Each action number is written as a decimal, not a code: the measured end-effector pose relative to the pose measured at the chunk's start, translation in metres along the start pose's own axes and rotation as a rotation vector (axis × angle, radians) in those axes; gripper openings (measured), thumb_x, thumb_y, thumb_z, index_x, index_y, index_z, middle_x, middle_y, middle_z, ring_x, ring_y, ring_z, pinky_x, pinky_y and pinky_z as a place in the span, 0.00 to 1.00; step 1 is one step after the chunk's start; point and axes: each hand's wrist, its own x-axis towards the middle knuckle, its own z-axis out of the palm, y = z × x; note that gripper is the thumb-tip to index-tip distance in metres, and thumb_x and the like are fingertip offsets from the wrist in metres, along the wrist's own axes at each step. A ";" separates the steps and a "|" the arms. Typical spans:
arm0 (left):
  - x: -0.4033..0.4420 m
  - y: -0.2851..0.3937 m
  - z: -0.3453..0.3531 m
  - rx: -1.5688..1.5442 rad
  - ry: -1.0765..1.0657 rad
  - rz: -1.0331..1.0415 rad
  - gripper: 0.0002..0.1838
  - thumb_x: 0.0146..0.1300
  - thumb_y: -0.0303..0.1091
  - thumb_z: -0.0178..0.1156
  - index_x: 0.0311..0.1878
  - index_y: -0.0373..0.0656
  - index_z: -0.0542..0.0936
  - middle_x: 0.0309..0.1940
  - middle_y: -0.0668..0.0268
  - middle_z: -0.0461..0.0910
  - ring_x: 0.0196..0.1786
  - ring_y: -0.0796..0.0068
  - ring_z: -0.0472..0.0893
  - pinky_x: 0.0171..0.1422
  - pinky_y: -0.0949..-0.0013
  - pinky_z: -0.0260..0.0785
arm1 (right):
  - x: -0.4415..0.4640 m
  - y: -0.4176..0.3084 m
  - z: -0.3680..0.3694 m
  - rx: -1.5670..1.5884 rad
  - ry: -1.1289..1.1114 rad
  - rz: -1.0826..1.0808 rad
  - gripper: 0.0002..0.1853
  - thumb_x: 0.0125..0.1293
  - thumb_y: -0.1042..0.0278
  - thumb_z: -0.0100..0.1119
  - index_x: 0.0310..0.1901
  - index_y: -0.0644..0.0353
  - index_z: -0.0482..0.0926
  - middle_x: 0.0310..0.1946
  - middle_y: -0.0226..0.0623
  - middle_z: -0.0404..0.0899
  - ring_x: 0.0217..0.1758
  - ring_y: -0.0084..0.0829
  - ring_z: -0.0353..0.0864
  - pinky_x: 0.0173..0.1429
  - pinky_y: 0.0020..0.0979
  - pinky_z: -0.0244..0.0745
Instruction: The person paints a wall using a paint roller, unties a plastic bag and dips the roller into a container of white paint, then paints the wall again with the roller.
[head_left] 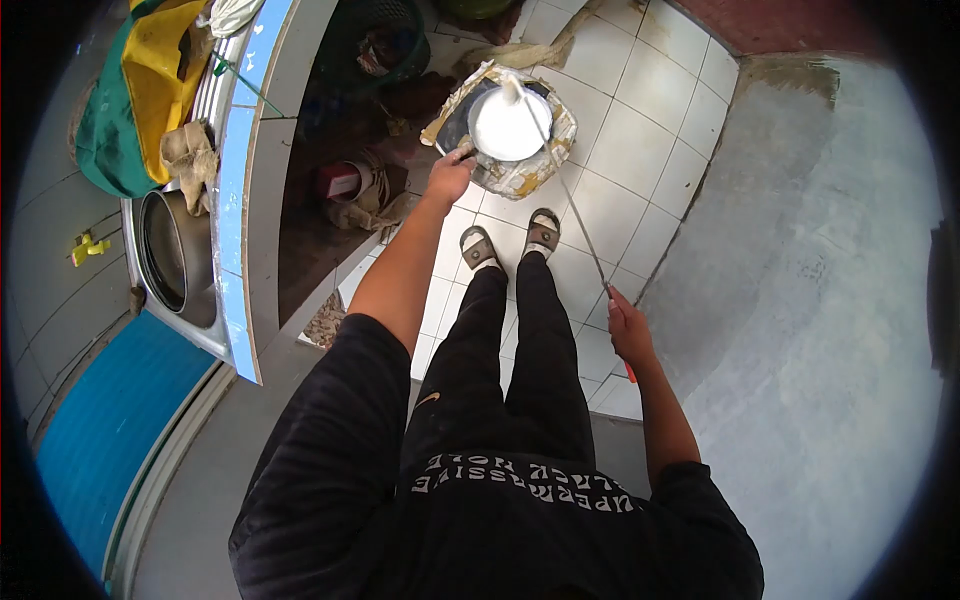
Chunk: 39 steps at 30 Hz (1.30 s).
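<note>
The roller point(512, 92) is at the far end of a long, thin pole point(583, 228), and its fuzzy head sits in the white paint point(507, 130) in a round pot point(536, 156). The right hand point(628, 328) is closed around the near end of the pole, and a bit of orange handle point(631, 373) pokes out below it. The left hand point(453, 177) is at the left side of the pot with its fingers bent; I cannot tell if it grips the pot or the rough, paint-splashed tub point(522, 182) around it. The tub is on white floor tiles point(640, 135), just past two feet in sandals point(479, 246) and white socks. The person wears black pants point(545, 350) and a black shirt point(480, 540) with pale letters. To the right is a smooth grey wall point(800, 270). To the left is a counter point(236, 200) with a blue edge. A dark round pan point(165, 250), a brown rag point(190, 155) and a green and yellow cloth point(150, 95) are up there. Under it, in the dark, are a green basket point(402, 50) and a small red thing point(338, 181).
</note>
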 end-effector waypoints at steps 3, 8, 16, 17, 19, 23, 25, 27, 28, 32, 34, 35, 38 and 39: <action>0.001 0.001 0.002 0.015 -0.010 0.043 0.26 0.72 0.41 0.62 0.70 0.45 0.79 0.62 0.64 0.83 0.63 0.69 0.78 0.69 0.68 0.67 | 0.010 0.015 0.012 -0.036 0.038 -0.182 0.22 0.81 0.58 0.50 0.69 0.58 0.76 0.37 0.52 0.84 0.38 0.34 0.85 0.53 0.32 0.77; 0.016 -0.005 0.006 0.100 0.070 -0.050 0.27 0.67 0.49 0.67 0.65 0.46 0.83 0.55 0.64 0.87 0.53 0.66 0.84 0.56 0.60 0.75 | 0.010 0.024 0.019 -0.049 -0.039 -0.156 0.22 0.81 0.59 0.50 0.69 0.60 0.76 0.25 0.38 0.73 0.30 0.25 0.74 0.41 0.29 0.72; 0.043 0.016 0.008 0.446 0.226 0.022 0.25 0.56 0.57 0.72 0.46 0.46 0.91 0.48 0.57 0.89 0.53 0.57 0.87 0.60 0.60 0.77 | 0.021 0.020 0.020 -0.054 0.073 -0.113 0.22 0.81 0.57 0.50 0.67 0.60 0.77 0.52 0.58 0.85 0.57 0.50 0.87 0.59 0.38 0.79; 0.049 0.012 0.007 0.393 0.199 0.051 0.24 0.55 0.56 0.72 0.45 0.46 0.91 0.47 0.57 0.89 0.51 0.58 0.88 0.59 0.60 0.78 | 0.025 0.023 0.022 -0.059 0.068 -0.115 0.22 0.81 0.57 0.50 0.67 0.60 0.77 0.52 0.58 0.85 0.57 0.50 0.87 0.59 0.38 0.79; 0.055 0.001 0.012 0.352 0.311 0.104 0.22 0.55 0.54 0.73 0.43 0.46 0.91 0.43 0.58 0.90 0.48 0.58 0.88 0.58 0.60 0.78 | 0.033 0.029 0.032 -0.021 0.054 -0.147 0.21 0.81 0.58 0.50 0.67 0.59 0.78 0.48 0.59 0.86 0.54 0.51 0.88 0.57 0.38 0.79; 0.038 0.017 0.012 0.310 0.431 0.095 0.19 0.55 0.51 0.73 0.41 0.46 0.92 0.39 0.59 0.91 0.45 0.58 0.89 0.57 0.60 0.78 | 0.024 0.028 0.022 -0.084 -0.059 -0.047 0.21 0.81 0.58 0.50 0.67 0.58 0.78 0.39 0.57 0.86 0.46 0.48 0.90 0.53 0.38 0.80; 0.039 0.017 0.011 0.307 0.472 0.111 0.18 0.55 0.50 0.73 0.41 0.46 0.92 0.38 0.59 0.91 0.44 0.58 0.89 0.57 0.60 0.78 | 0.016 0.045 0.019 -0.135 -0.035 -0.159 0.21 0.81 0.58 0.51 0.67 0.58 0.78 0.31 0.54 0.84 0.36 0.41 0.88 0.49 0.37 0.79; 0.035 0.021 0.008 0.183 0.469 0.118 0.17 0.55 0.48 0.73 0.42 0.46 0.92 0.39 0.59 0.91 0.45 0.59 0.89 0.57 0.60 0.78 | 0.006 0.044 0.007 -0.139 -0.031 -0.105 0.21 0.80 0.59 0.51 0.68 0.58 0.78 0.31 0.53 0.84 0.36 0.40 0.87 0.49 0.36 0.79; 0.034 0.024 0.007 0.183 0.475 0.117 0.17 0.55 0.48 0.73 0.42 0.46 0.92 0.39 0.59 0.91 0.45 0.59 0.89 0.57 0.60 0.78 | 0.005 0.043 0.003 -0.137 -0.028 -0.046 0.21 0.80 0.59 0.51 0.68 0.58 0.78 0.32 0.53 0.84 0.36 0.38 0.87 0.49 0.35 0.79; 0.022 0.046 0.005 0.310 0.516 0.132 0.16 0.54 0.47 0.74 0.40 0.46 0.92 0.39 0.57 0.90 0.45 0.58 0.89 0.56 0.61 0.79 | 0.025 0.070 0.000 -0.034 0.138 -0.248 0.22 0.81 0.60 0.50 0.69 0.62 0.76 0.22 0.28 0.70 0.24 0.20 0.69 0.33 0.27 0.68; 0.023 0.048 0.008 0.295 0.516 0.169 0.16 0.54 0.47 0.74 0.39 0.46 0.92 0.39 0.56 0.90 0.45 0.57 0.89 0.56 0.61 0.79 | 0.037 0.054 0.000 -0.050 0.132 -0.301 0.23 0.81 0.60 0.49 0.70 0.63 0.75 0.23 0.26 0.70 0.25 0.19 0.69 0.32 0.26 0.68; 0.027 0.047 0.008 0.334 0.536 0.204 0.16 0.53 0.47 0.74 0.37 0.46 0.92 0.39 0.56 0.90 0.45 0.56 0.89 0.57 0.60 0.78 | 0.043 0.048 0.005 -0.063 0.125 -0.355 0.23 0.82 0.60 0.49 0.70 0.63 0.75 0.23 0.24 0.70 0.25 0.18 0.69 0.32 0.26 0.69; 0.032 0.041 0.008 0.435 0.603 0.283 0.16 0.52 0.47 0.73 0.36 0.45 0.92 0.36 0.56 0.90 0.42 0.57 0.89 0.54 0.60 0.79 | 0.060 0.043 0.030 0.023 0.048 -0.274 0.22 0.81 0.60 0.50 0.69 0.62 0.75 0.39 0.46 0.88 0.39 0.34 0.87 0.49 0.33 0.79; 0.033 0.039 0.009 0.497 0.642 0.334 0.16 0.52 0.47 0.72 0.36 0.45 0.92 0.33 0.57 0.90 0.39 0.60 0.90 0.51 0.62 0.80 | 0.060 0.039 0.036 0.028 0.042 -0.275 0.22 0.81 0.60 0.50 0.69 0.62 0.75 0.39 0.46 0.88 0.39 0.34 0.87 0.49 0.33 0.79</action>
